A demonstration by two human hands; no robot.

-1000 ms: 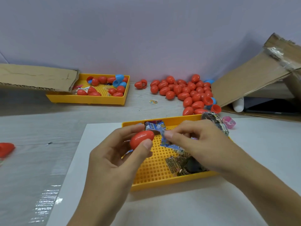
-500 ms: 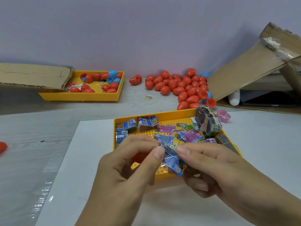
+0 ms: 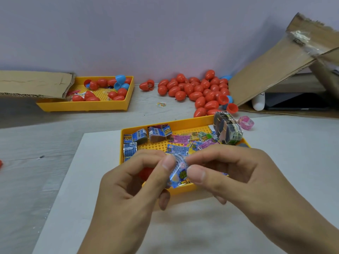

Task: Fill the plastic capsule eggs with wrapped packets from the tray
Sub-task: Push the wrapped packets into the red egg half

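here both hands meet over the near edge of the yellow tray, which sits on a white sheet laid on the table. the left hand and the right hand share one blue wrapped packet, each pinching it between thumb and forefinger, the left at its left edge and the right at its right edge, so both grips are closed on the wrapper. a red capsule egg is tucked behind the curled fingers of the left hand, mostly hidden, so how firmly it is held cannot be told. in the tray, past the hands, lie more packets, blue, pink and green, some flat and some folded, and a banded bundle of packets rests on its far right corner. a pink ring lies just beside that corner. further back a heap of red eggs lies against the wall, with a few blue halves among them. to the far left a second yellow tray holds red eggs and blue halves, partly under a cardboard flap. a cardboard box leans at the right.
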